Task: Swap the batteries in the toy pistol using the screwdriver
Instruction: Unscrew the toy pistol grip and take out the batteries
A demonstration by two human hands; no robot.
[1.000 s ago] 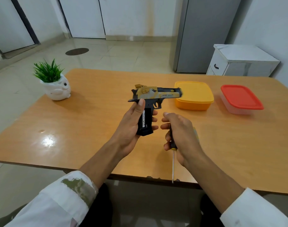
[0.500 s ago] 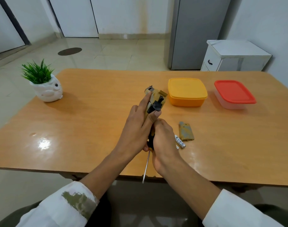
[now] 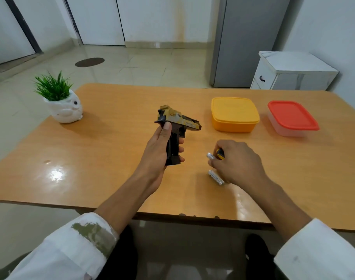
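My left hand (image 3: 158, 150) grips the black handle of the gold-and-black toy pistol (image 3: 177, 121), held upright above the table with the barrel pointing right. To its right, my right hand (image 3: 236, 161) is low over the table, palm down. It is closed on the screwdriver (image 3: 220, 154), of which only the black-and-yellow handle end shows. A silver battery (image 3: 210, 156) sits at that hand's fingertips. A second battery (image 3: 215, 177) lies on the table just below the hand, partly hidden by it.
On the wooden table (image 3: 112, 158) a yellow lidded box (image 3: 234, 114) and a red-lidded clear box (image 3: 292, 118) stand at the back right. A white pot with a green plant (image 3: 61, 102) stands at the back left. The near table edge (image 3: 172, 216) runs below my wrists.
My hands have parted. The pistol has turned so its barrel points right again. My right hand has moved right and down to the batteries on the table, with the screwdriver in it.
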